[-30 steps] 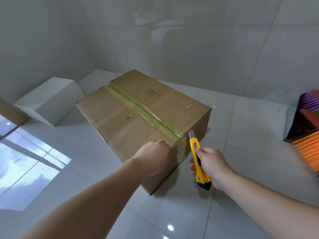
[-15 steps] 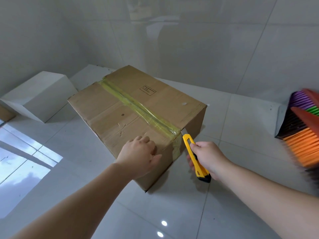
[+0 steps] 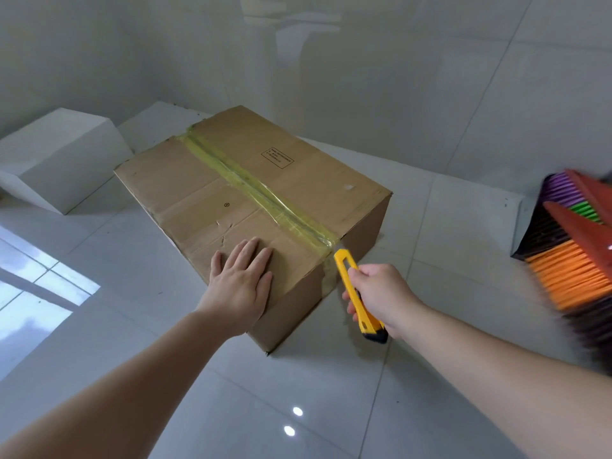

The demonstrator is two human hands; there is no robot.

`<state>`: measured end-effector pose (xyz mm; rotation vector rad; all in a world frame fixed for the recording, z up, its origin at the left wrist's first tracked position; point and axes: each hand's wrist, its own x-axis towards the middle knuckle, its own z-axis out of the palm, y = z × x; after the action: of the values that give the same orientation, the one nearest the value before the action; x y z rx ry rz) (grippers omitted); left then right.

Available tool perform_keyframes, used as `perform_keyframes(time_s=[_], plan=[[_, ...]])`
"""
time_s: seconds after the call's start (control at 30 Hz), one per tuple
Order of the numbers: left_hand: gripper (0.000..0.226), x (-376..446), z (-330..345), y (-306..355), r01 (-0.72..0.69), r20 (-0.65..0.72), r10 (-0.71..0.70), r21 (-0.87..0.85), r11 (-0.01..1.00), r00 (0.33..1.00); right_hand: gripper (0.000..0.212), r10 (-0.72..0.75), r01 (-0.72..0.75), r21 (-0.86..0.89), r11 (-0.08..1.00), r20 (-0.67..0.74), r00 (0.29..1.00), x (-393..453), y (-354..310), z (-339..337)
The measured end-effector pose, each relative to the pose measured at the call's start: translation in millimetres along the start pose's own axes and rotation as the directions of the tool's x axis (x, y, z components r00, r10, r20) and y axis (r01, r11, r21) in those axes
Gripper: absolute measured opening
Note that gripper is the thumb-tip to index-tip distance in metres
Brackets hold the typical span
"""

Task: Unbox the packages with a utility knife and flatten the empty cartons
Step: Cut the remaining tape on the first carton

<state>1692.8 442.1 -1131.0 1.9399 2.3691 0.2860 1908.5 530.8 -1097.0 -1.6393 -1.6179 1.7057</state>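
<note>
Fingers straight, left hand (image 3: 240,286) presses flat on the taped brown cardboard box (image 3: 212,197). Right hand (image 3: 381,294) grips a yellow utility knife (image 3: 356,293), tip toward 11 o'clock. Box label (image 3: 277,158) unreadable.

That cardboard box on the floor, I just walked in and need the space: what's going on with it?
A person is about to cut it open. Their left hand lies flat on top of the cardboard box, steadying it, while the right hand grips a yellow utility knife with its tip at the near end of the yellowish tape along the top seam. The flaps are shut and the tape on top looks uncut.
</note>
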Motion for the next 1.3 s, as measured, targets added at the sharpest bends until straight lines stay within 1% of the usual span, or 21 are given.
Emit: perform_keyframes(time_s=[0.07,0.13,0.27,0.37,0.53,0.6,0.73,0.8,0.87,0.93,1.0,1.13,1.2,1.3], plan=[[0.065,-1.8,0.4,0.6,0.010,-0.018,-0.011,-0.017,1.000,1.000,0.028,0.009,-0.009,-0.006,1.000,0.029,1.000,-10.9,4.7,2.5],[0.065,-2.1,0.1,2.1,0.015,-0.034,-0.016,-0.035,0.999,0.999,0.028,0.002,-0.002,-0.028,1.000,0.008,1.000,-6.9,1.8,-0.6],[0.066,-3.1,0.4,1.8,0.016,-0.026,-0.017,-0.038,0.999,1.000,0.030,-0.018,0.018,-0.026,1.000,-0.012,1.000,5.6,-4.3,3.9],[0.068,-4.5,0.3,0.8,0.019,-0.018,-0.019,-0.041,0.999,1.000,0.030,-0.021,0.021,-0.029,0.999,0.015,1.000,-2.0,3.0,5.1],[0.076,-2.6,-0.4,2.3,0.010,0.046,-0.012,0.023,1.000,0.999,0.027,-0.064,0.071,-0.184,0.980,0.041,0.997,12.3,-3.1,-18.3],[0.080,-2.9,-0.1,2.9,-0.005,0.066,0.002,0.046,0.999,0.998,0.025,-0.062,0.069,-0.158,0.985,0.047,0.997,15.8,-4.2,-16.7],[0.083,-3.7,-1.2,2.0,0.010,0.060,-0.012,0.044,0.999,0.998,0.025,-0.033,0.038,-0.082,0.996,0.061,0.998,6.6,8.0,-9.0],[0.088,-3.8,-3.7,4.2,0.003,0.089,-0.007,0.047,0.999,0.996,0.025,-0.037,0.043,-0.089,0.995,0.068,0.997,5.2,11.4,-13.1],[0.093,-2.9,-4.2,10.0,-0.035,0.109,0.026,0.081,0.996,0.994,0.024,-0.049,0.057,-0.107,0.993,0.072,0.996,7.5,9.2,-19.3],[0.090,-0.1,-3.1,16.7,-0.063,0.102,0.053,0.100,0.993,0.993,0.024,-0.061,0.070,-0.130,0.989,0.067,0.996,10.9,5.3,-22.4],[0.086,1.7,-2.2,20.1,-0.040,0.096,0.032,0.078,0.996,0.995,0.024,-0.065,0.073,-0.138,0.988,0.064,0.996,13.2,1.0,-20.6],[0.088,-2.1,0.6,18.8,-0.050,0.149,0.035,0.102,0.993,0.988,0.023,-0.072,0.080,-0.113,0.990,0.076,0.995,15.7,0.8,-15.9],[0.088,-2.4,0.4,18.9,-0.048,0.158,0.034,0.088,0.995,0.987,0.024,-0.077,0.087,-0.106,0.991,0.089,0.993,14.0,5.2,-17.0],[0.088,-1.2,0.1,20.0,-0.043,0.176,0.027,0.087,0.995,0.984,0.027,-0.091,0.106,-0.166,0.980,0.095,0.991,7.5,11.6,-21.0]])
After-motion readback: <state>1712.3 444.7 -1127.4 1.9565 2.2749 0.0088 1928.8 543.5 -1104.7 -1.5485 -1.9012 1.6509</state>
